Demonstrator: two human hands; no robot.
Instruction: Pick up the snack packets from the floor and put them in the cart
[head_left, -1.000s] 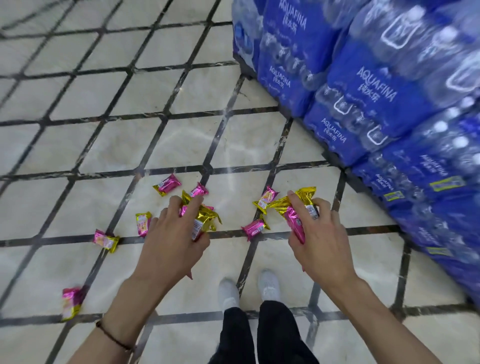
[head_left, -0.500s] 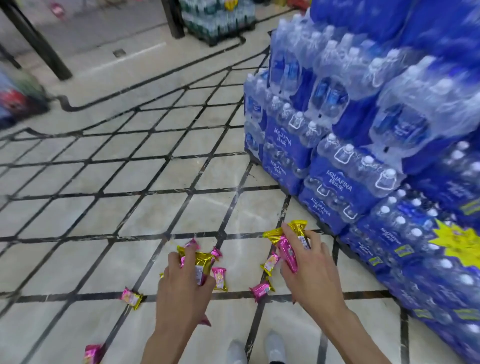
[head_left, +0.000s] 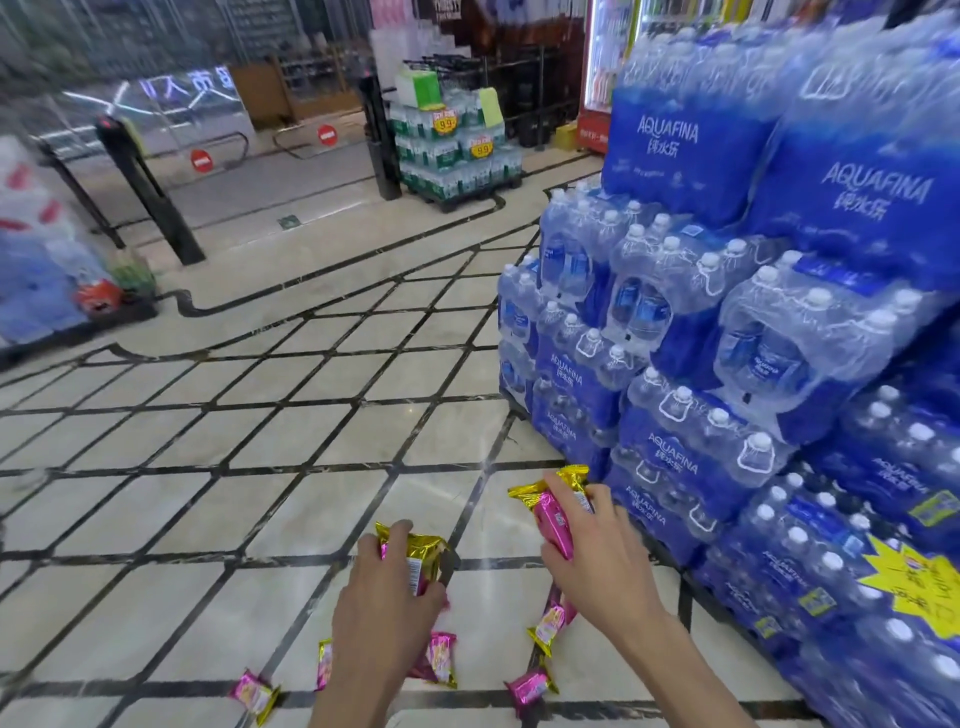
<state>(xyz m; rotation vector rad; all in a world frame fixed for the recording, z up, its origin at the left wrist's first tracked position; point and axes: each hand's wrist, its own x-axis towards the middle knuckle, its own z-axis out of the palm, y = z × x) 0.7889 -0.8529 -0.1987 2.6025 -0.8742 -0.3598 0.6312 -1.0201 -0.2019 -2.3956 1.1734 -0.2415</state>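
My left hand (head_left: 387, 597) is closed around a bunch of pink and gold snack packets (head_left: 415, 558), held above the floor. My right hand (head_left: 597, 556) grips another bunch of the same packets (head_left: 553, 512), slightly higher and to the right. Several loose pink packets lie on the tiled floor below my hands: one at the lower left (head_left: 253, 695), one under my left wrist (head_left: 440, 657), one beneath my right hand (head_left: 548, 626) and one at the bottom centre (head_left: 529, 686). No cart shows in this view.
A tall stack of blue Aquafina water bottle packs (head_left: 727, 364) fills the right side, close to my right hand. A second pallet of water packs (head_left: 452, 150) stands far back. Black gate posts (head_left: 140, 176) and a blurred goods display (head_left: 47, 280) are at the left.
The camera has tilted upward, bringing the store entrance into view. Both hands have lifted away from the floor with their packets; the loose packets now sit lower in the frame.
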